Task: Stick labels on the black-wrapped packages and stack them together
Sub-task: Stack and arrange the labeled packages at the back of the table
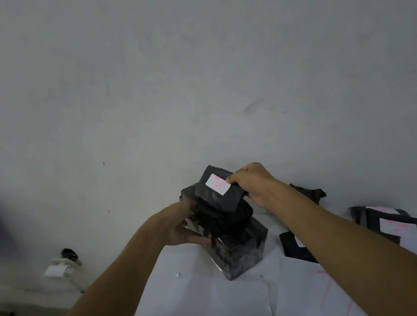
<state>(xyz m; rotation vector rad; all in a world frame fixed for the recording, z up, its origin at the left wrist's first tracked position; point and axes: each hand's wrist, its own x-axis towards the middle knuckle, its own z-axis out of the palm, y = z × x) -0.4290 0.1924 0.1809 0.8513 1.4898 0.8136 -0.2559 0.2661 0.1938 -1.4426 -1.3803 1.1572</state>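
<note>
Nearest, white paper sheets [216, 290] scrawled with pink marker cover the table, likely as a work surface. Toward its far edge by the wall stands the stack of black-wrapped packages [238, 247]. The left hand [187, 231] cups the stack's left side, fingers curled against it, probably to steady it. Above, the right hand [254, 181] clamps the top package [220, 192], tilted, its white label [217, 183] facing up, apparently being settled. Another labelled package [397, 224] lies well apart, toward the right edge.

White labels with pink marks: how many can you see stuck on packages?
2. One label on the top package of the stack; another on the package lying right. Others may be hidden.
</note>
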